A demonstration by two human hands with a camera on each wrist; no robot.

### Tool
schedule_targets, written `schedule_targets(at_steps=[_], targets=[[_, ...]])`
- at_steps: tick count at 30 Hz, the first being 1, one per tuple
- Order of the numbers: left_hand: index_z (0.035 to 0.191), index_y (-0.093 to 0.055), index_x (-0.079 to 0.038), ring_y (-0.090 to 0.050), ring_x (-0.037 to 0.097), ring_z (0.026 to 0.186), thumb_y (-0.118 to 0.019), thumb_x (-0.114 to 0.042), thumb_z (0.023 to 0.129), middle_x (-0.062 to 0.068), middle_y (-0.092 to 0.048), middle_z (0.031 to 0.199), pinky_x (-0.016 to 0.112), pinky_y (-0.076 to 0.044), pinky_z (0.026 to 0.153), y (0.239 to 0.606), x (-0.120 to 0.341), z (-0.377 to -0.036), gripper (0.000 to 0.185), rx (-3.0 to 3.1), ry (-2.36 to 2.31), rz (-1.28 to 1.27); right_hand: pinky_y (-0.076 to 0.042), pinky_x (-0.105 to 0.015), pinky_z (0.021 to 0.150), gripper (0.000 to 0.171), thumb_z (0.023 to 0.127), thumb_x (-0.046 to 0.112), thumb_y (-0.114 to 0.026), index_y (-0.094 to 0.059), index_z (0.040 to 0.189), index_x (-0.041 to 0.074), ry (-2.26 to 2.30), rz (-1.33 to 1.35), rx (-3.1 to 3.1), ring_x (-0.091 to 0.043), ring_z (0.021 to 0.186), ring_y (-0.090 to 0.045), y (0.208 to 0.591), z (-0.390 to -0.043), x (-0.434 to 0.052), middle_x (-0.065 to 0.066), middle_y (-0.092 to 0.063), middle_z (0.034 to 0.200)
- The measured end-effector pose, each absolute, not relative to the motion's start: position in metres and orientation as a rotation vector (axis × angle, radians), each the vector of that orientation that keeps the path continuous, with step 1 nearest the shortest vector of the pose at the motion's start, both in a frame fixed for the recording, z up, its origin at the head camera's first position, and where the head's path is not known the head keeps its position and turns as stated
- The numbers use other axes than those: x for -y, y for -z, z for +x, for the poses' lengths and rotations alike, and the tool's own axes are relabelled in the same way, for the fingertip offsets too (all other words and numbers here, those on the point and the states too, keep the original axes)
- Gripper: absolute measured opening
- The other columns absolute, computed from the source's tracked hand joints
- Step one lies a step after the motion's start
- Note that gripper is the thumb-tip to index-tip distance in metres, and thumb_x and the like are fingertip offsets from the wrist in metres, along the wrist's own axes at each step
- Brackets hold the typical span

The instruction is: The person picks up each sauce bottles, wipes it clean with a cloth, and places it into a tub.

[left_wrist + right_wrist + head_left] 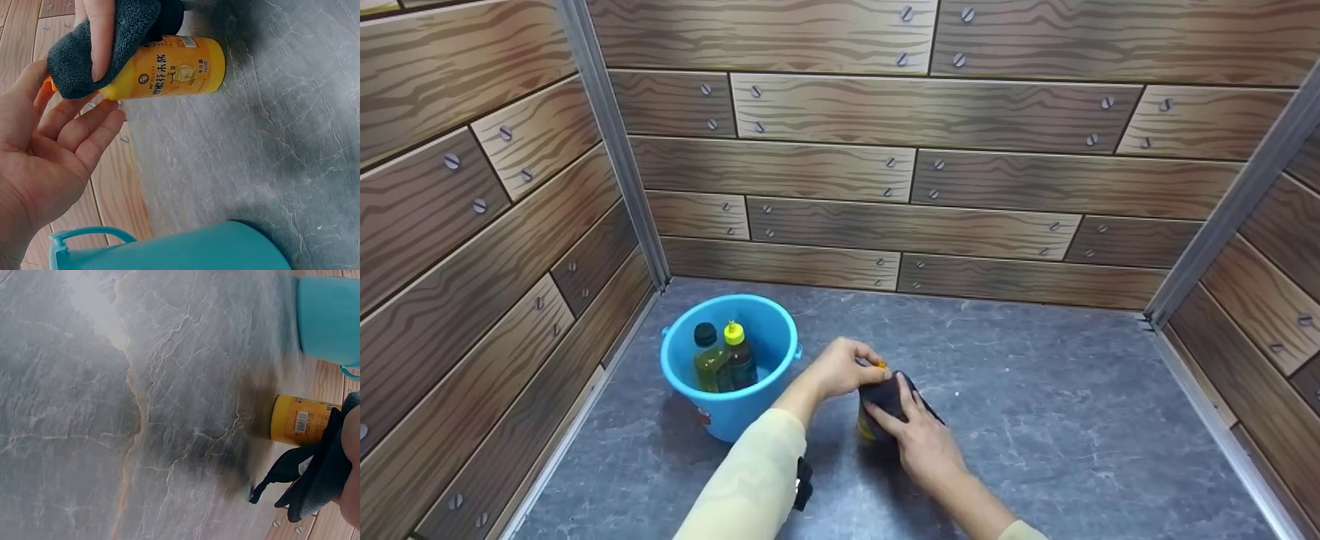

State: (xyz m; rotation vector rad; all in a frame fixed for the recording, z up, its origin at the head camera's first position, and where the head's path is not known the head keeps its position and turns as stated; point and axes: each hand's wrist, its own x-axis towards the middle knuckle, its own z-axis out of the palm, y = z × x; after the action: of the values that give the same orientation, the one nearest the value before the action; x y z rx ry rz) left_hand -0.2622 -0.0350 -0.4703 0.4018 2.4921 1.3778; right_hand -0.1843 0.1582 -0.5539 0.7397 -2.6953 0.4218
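A yellow honey mustard bottle (pixel 191 70) with an orange cap stands on the grey floor panel, between both hands. My left hand (pixel 840 369) pinches the orange cap at the top with thumb and forefinger; its other fingers lie beside the bottle's shoulder in the left wrist view. Over the bottle's upper part is a dark, fluffy cloth (pixel 132 36), which my right hand (pixel 926 444) holds against it with spread fingers. Part of the cloth hangs loose on the right side, with a small white tag (pixel 305 465). The cloth hides the bottle's neck and much of its label.
A blue bucket (pixel 727 416) stands left of the hands, close to my left forearm. Inside it are a green bottle (pixel 709 369) with a dark cap and a dark bottle (pixel 744 364) with a yellow cap. Wood-patterned walls (pixel 990 172) enclose the back and sides.
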Motion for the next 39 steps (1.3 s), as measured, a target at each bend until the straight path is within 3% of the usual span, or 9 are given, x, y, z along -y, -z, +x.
schedule_targets(at_steps=[11,15,19,28,39], targets=[[0.106,-0.082,-0.017,-0.070,0.017,0.100,-0.081,-0.028,0.097,0.002,-0.073,0.117,0.045,-0.059,0.093,0.472,0.035,-0.262,0.014,-2.482,-1.394,0.385,-0.060,-0.055,0.066,0.074,0.083,-0.006,-0.077,-0.068,0.142,0.037,-0.429,0.699,2.648,-0.050,0.125,-0.062,0.564,-0.185,-0.156,-0.028,-0.039,0.163],[0.105,-0.082,-0.018,-0.069,0.017,0.098,-0.082,-0.028,0.096,0.002,-0.073,0.116,0.044,-0.059,0.092,0.474,0.035,-0.263,0.013,-2.483,-1.401,0.368,-0.058,-0.049,0.057,0.077,0.081,-0.007,-0.078,-0.068,0.143,0.037,-0.429,0.693,2.635,-0.048,0.100,-0.070,0.568,-0.184,-0.156,-0.031,-0.038,0.162],[0.104,-0.083,-0.018,-0.069,0.017,0.100,-0.083,-0.028,0.096,0.001,-0.071,0.119,0.042,-0.059,0.091,0.474,0.035,-0.262,0.014,-2.487,-1.406,0.361,-0.055,-0.044,0.052,0.079,0.081,-0.010,-0.078,-0.068,0.144,0.036,-0.428,0.688,2.637,-0.043,0.078,-0.070,0.572,-0.182,-0.155,-0.035,-0.036,0.161],[0.105,-0.083,-0.019,-0.068,0.021,0.108,-0.084,-0.030,0.095,0.003,-0.070,0.125,0.043,-0.059,0.093,0.473,0.036,-0.263,0.015,-2.490,-1.404,0.351,-0.053,-0.039,0.050,0.081,0.082,-0.012,-0.078,-0.066,0.146,0.037,-0.452,0.666,2.635,-0.040,0.073,-0.069,0.578,-0.180,-0.152,-0.037,-0.032,0.162],[0.105,-0.083,-0.018,-0.067,0.022,0.112,-0.083,-0.030,0.096,0.002,-0.072,0.122,0.045,-0.058,0.096,0.474,0.036,-0.265,0.015,-2.474,-1.409,0.379,-0.057,-0.044,0.057,0.082,0.082,-0.014,-0.078,-0.066,0.146,0.036,-0.544,0.663,2.582,-0.041,0.077,-0.071,0.588,-0.180,-0.152,-0.042,-0.033,0.158]])
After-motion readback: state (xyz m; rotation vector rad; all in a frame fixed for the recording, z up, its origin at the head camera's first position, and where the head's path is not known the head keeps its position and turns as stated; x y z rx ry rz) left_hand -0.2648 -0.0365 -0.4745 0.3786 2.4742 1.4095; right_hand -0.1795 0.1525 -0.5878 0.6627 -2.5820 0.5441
